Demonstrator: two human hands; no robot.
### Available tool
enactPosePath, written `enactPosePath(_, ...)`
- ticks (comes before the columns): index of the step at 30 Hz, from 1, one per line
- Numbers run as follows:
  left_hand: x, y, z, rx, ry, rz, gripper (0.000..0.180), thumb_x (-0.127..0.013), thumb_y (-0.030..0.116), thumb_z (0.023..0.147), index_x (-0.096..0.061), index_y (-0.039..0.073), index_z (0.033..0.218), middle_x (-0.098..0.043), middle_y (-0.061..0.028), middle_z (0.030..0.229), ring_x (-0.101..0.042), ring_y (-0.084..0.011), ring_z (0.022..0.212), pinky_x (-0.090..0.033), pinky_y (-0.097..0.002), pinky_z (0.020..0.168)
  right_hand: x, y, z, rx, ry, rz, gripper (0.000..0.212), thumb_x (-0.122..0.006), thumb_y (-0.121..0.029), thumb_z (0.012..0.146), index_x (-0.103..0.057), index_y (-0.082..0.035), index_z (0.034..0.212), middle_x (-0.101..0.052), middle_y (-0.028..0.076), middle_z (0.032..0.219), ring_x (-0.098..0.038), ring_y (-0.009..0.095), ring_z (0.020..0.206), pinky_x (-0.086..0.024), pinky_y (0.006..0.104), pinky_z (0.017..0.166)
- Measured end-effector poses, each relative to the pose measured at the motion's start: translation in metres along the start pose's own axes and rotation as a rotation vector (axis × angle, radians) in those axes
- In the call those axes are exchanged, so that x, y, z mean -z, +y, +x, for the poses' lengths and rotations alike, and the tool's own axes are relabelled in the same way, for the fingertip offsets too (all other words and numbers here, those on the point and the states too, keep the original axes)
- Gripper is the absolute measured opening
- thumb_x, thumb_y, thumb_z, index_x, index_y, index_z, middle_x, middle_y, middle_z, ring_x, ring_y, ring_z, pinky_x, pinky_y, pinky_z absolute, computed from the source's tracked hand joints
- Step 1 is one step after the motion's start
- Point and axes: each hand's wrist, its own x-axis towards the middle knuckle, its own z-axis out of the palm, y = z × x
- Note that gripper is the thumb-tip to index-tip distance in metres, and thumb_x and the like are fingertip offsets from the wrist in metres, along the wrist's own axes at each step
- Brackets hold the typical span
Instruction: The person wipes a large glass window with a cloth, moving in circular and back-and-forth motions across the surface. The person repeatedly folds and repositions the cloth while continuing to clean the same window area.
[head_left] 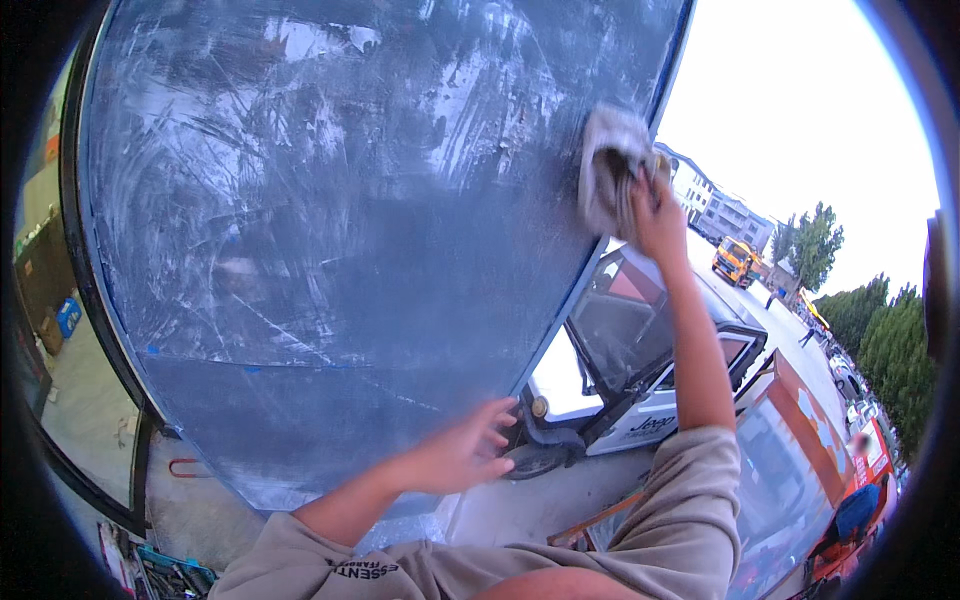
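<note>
A large dark blue-grey panel with streaky whitish smears and scratches stands upright in front of me. My right hand is raised at its right edge, with the fingers closed on a crumpled grey-beige cloth. The cloth lies against the panel's surface and looks slightly blurred. Lower down, my left hand is held out near the panel's lower right edge with its fingers apart and nothing in it. Whether its fingertips touch the panel, I cannot tell.
A white off-road vehicle is parked close behind the panel's right edge. At the left stands a black-framed glass door. Assorted tools lie at the lower left. Reddish-brown framed glass is at my right; an orange truck stands farther off.
</note>
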Motion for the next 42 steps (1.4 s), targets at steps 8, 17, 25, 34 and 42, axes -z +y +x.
enactPosePath(8,0.005,0.004,0.023,0.002,0.033,-0.007,0.081,-0.068,0.020,0.092,-0.016,0.004,0.152,-0.043,-0.0208,0.143,-0.055,-0.0290,0.123,-0.050,-0.0403,0.097,0.047,-0.009,0.100,0.010,0.011,-0.021,0.044,-0.062,-0.034,0.093,-0.061,-0.007,0.128,-0.068,0.028,0.102,-0.068,0.040,0.097,-0.051,0.0421,0.085)
enactPosePath(17,0.002,-0.003,0.022,0.011,0.063,-0.031,0.080,-0.067,0.020,0.091,-0.017,0.004,0.152,-0.045,-0.0231,0.140,-0.057,-0.0301,0.117,-0.052,-0.0403,0.095,0.001,0.041,0.023,0.133,0.066,-0.064,0.045,-0.062,-0.031,0.093,-0.059,-0.006,0.130,-0.066,0.028,0.111,-0.063,0.044,0.109,-0.049,0.0435,0.092)
enactPosePath(25,-0.004,0.004,0.034,-0.030,0.059,-0.015,0.080,-0.067,0.020,0.092,-0.018,0.004,0.152,-0.044,-0.0226,0.141,-0.056,-0.0298,0.120,-0.052,-0.0403,0.095,0.062,-0.005,0.145,0.082,0.069,-0.125,0.045,-0.062,-0.035,0.093,-0.061,-0.006,0.127,-0.068,0.027,0.105,-0.066,0.044,0.098,-0.051,0.0453,0.086)
enactPosePath(34,-0.011,0.002,0.021,0.027,0.054,0.002,0.080,-0.067,0.021,0.092,-0.017,0.003,0.152,-0.044,-0.0214,0.142,-0.056,-0.0292,0.121,-0.051,-0.0407,0.096,0.028,0.016,0.078,0.122,0.010,-0.151,0.048,-0.058,-0.033,0.095,-0.056,-0.007,0.135,-0.064,0.026,0.118,-0.061,0.044,0.110,-0.048,0.0446,0.096)
enactPosePath(42,-0.021,0.006,0.028,-0.009,0.099,-0.014,0.081,-0.067,0.023,0.091,-0.017,0.003,0.152,-0.044,-0.0233,0.141,-0.056,-0.0296,0.119,-0.052,-0.0402,0.095,0.068,-0.015,0.142,0.056,-0.105,-0.122,0.047,-0.061,-0.036,0.093,-0.060,-0.004,0.128,-0.069,0.027,0.103,-0.067,0.042,0.096,-0.051,0.0453,0.086)
